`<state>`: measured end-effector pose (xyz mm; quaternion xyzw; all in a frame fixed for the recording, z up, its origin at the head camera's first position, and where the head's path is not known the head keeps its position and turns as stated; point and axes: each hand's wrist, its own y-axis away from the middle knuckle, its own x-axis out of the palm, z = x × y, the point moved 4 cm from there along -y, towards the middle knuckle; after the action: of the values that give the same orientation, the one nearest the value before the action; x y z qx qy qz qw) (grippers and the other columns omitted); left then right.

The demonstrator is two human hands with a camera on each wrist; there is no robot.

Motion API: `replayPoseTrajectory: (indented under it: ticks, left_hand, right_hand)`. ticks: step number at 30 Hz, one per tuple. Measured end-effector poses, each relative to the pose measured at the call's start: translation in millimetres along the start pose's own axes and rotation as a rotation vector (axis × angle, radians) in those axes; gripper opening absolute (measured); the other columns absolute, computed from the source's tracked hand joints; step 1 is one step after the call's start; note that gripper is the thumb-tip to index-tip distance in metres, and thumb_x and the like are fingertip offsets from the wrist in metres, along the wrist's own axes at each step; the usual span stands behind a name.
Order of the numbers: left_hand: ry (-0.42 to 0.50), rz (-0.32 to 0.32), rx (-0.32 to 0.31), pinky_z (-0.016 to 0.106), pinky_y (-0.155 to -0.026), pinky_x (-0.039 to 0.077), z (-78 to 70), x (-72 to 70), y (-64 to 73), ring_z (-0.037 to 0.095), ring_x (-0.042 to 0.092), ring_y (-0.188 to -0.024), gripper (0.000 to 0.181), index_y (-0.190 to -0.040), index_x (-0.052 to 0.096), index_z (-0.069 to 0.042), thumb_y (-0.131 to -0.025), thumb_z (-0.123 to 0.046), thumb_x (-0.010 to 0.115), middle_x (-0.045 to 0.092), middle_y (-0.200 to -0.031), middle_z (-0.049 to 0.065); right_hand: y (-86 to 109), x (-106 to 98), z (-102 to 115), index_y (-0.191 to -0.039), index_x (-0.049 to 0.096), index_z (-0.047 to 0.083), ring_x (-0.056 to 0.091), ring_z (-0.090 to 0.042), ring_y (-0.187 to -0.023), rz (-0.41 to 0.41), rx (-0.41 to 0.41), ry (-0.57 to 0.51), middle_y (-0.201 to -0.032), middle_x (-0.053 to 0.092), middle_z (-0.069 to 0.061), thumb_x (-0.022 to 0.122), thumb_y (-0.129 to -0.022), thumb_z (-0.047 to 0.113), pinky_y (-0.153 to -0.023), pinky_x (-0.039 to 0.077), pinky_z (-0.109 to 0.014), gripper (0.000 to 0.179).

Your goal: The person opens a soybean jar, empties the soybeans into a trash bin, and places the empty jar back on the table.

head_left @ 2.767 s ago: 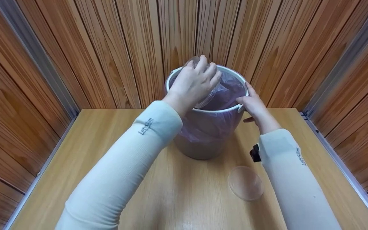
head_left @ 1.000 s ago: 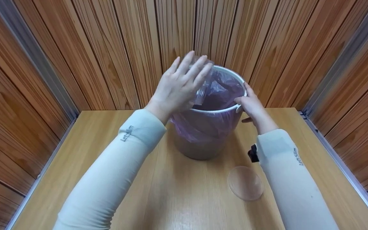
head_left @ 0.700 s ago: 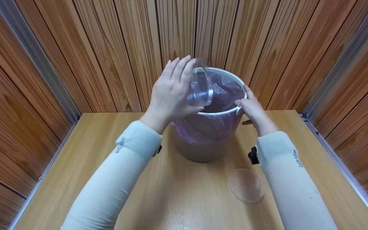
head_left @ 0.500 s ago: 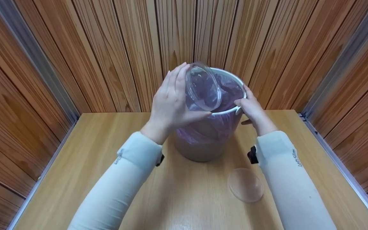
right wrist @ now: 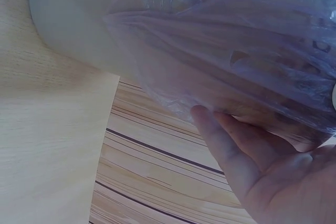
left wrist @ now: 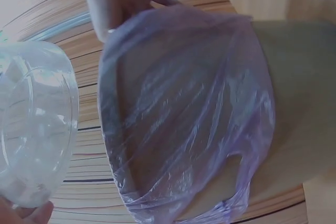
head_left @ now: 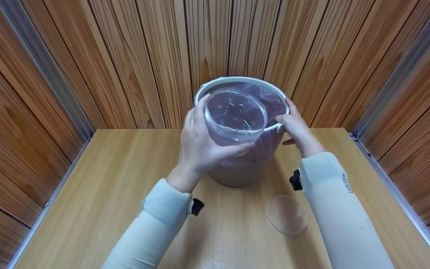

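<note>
My left hand (head_left: 202,144) grips a clear round plastic container (head_left: 235,116), thumb along its near side and fingers on its left. The container is tilted with its mouth up, over the front of the bin's rim; a few small bits cling inside it. In the left wrist view the container (left wrist: 37,119) shows at the left, apart from the bin. My right hand (head_left: 295,125) holds the white rim of a trash bin (head_left: 233,175) at its right side, thumb on top. A purple bag (left wrist: 189,103) lines the bin and folds over its outside.
A clear round lid (head_left: 286,215) lies flat on the wooden table (head_left: 125,168), in front of the bin and near the right forearm. Wood-panelled walls (head_left: 211,37) stand behind and on both sides.
My left hand has turned the container from tipped over the bin to mouth up, and drawn it nearer to me. My right hand keeps its hold on the bin's rim.
</note>
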<state>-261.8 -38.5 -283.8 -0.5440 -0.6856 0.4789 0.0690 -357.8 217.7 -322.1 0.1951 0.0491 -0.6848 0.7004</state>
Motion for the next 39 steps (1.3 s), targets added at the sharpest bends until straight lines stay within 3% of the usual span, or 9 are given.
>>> replayPoseTrajectory:
  ticks: [4, 12, 20, 23, 30, 39]
  left_hand:
    - [0.020, -0.007, -0.050, 0.038, -0.093, 0.047, -0.4, -3.2, 11.3, 0.021, 0.049, -0.117, 0.125, -0.148, 0.036, -0.007, -0.050, -0.065, 0.088, 0.054, -0.132, 0.011]
    - [0.052, 0.011, -0.075, 0.033, -0.081, 0.046, -4.1, 0.6, 31.2, 0.017, 0.049, -0.104, 0.125, -0.148, 0.038, -0.010, -0.049, -0.065, 0.089, 0.058, -0.121, 0.008]
    - [0.070, 0.035, -0.092, 0.036, -0.087, 0.047, -3.2, 8.2, 56.7, 0.016, 0.051, -0.110, 0.123, -0.147, 0.038, -0.009, -0.050, -0.064, 0.090, 0.059, -0.127, 0.005]
    - [0.086, 0.049, -0.110, 0.037, -0.088, 0.048, -1.9, 11.6, 65.5, 0.016, 0.052, -0.112, 0.122, -0.148, 0.037, -0.011, -0.051, -0.063, 0.090, 0.058, -0.128, 0.005]
    - [0.096, 0.065, -0.182, 0.041, -0.091, 0.047, 8.3, 17.9, 85.2, 0.019, 0.053, -0.114, 0.124, -0.148, 0.038, -0.012, -0.049, -0.064, 0.090, 0.059, -0.130, 0.004]
    - [0.106, 0.068, -0.249, 0.046, -0.095, 0.048, 25.4, 25.0, 109.1, 0.023, 0.056, -0.120, 0.122, -0.146, 0.039, -0.016, -0.048, -0.069, 0.088, 0.059, -0.135, 0.003]
  right_hand:
    - [-0.7, 0.6, 0.6, -0.158, -0.011, 0.031, 0.014, -0.046, -0.149, 0.008, -0.007, 0.007, -0.167, -0.004, -0.014, 0.043, -0.097, 0.018, -0.107, 0.031, -0.072, 0.082]
    - [-2.0, -0.2, 0.6, -0.159, -0.009, 0.030, 0.033, -0.046, -0.140, -0.027, -0.015, 0.002, -0.165, 0.005, -0.017, 0.044, -0.091, 0.014, -0.103, 0.033, -0.073, 0.087]
    - [-4.2, -1.2, -0.1, -0.158, -0.010, 0.031, 0.016, -0.047, -0.147, -0.015, -0.005, 0.017, -0.167, -0.005, -0.015, 0.044, -0.094, 0.017, -0.103, 0.034, -0.072, 0.085]
    - [-4.8, -2.0, -0.7, -0.158, -0.011, 0.031, 0.017, -0.047, -0.148, -0.010, -0.004, 0.029, -0.166, -0.003, -0.016, 0.043, -0.095, 0.018, -0.104, 0.034, -0.072, 0.085]
    - [-5.1, -2.3, -1.4, -0.159, -0.011, 0.028, 0.032, -0.047, -0.142, -0.006, -0.011, 0.055, -0.165, 0.004, -0.020, 0.043, -0.094, 0.017, -0.105, 0.034, -0.069, 0.085]
    - [-3.7, -2.2, -0.1, -0.159, -0.011, 0.028, 0.026, -0.046, -0.145, -0.003, -0.011, 0.047, -0.166, 0.002, -0.019, 0.044, -0.094, 0.018, -0.105, 0.034, -0.071, 0.085]
